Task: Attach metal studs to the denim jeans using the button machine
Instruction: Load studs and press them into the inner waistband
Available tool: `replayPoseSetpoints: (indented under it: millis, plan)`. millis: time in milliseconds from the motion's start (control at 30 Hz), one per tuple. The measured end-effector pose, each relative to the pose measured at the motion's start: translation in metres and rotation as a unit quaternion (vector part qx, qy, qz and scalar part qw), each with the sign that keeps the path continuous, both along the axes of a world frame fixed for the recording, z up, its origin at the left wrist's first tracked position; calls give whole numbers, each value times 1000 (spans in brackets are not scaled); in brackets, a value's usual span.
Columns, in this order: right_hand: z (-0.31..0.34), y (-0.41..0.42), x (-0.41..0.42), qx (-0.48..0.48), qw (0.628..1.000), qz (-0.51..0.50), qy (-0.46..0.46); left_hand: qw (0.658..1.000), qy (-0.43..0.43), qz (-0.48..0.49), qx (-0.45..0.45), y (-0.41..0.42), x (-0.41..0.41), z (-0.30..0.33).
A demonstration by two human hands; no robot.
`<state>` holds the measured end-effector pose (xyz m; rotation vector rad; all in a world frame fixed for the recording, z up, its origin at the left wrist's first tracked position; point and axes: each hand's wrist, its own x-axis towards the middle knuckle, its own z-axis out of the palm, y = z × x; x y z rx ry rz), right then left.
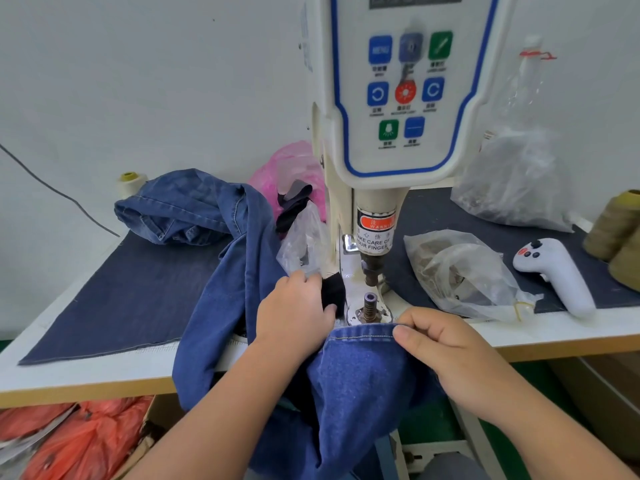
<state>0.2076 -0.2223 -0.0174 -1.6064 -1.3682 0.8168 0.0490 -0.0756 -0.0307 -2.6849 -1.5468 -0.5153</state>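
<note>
Positioning is the step in hand, by the look of it — the denim jeans (356, 368) are being brought up to the button machine (398, 133), with no stud visibly set in this edge yet. The stitched hem lies at the front edge of the surface (86, 368), just before the lower die (370, 306), while the rest of the garment trails off to the left and bunches in a heap further back.

The right hand (446, 348) has its grip closed on the hem, thumb on top of the stitched edge and fingers curled behind it. The left hand (294, 313) lies on the denim left of the die, fingers bent forward over the fabric and thumb pointing toward the machine base; whether it actually pinches the cloth I cannot tell.

Above the die hangs the punch (370, 271), raised, with a finger warning label on the head. Clear bags (460, 275), probably of studs, sit to the right beside a white handheld controller (554, 271).

Next, I judge, the hem must slide forward over the die — flat and aligned at the stud spot — with both hands kept clear of the punch.
</note>
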Motion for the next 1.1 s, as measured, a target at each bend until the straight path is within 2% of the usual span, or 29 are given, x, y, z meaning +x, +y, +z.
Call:
replayPoseSetpoints:
  millis: [300,333,467,533,633,767,900,1033,1100]
  plan:
    - [3,-1,-10,-15,999,-25,22,996,42,-38,68,5,-7,5]
    - [3,-1,-11,-16,999,-35,28,996,18,-45,71,2,-8,7]
    - [-1,1,-11,-18,997,-60,45,975,-195,-103,39,-17,-16,24]
    - [-1,2,-12,-12,997,-59,44,959,-226,-169,-26,-32,-22,34]
    - [1,6,-15,7,996,-69,53,941,-185,-262,-112,-50,-26,44]
    - [2,8,-20,42,990,-24,134,934,-131,-319,-90,-58,-25,46]
    - [1,5,-21,28,972,21,231,929,-141,-330,-90,-61,-18,46]
    - [4,4,-13,30,994,-21,98,931,-182,-284,-138,-60,-18,45]
    - [4,1,-9,25,995,-34,93,936,-190,-249,-163,-56,-20,46]
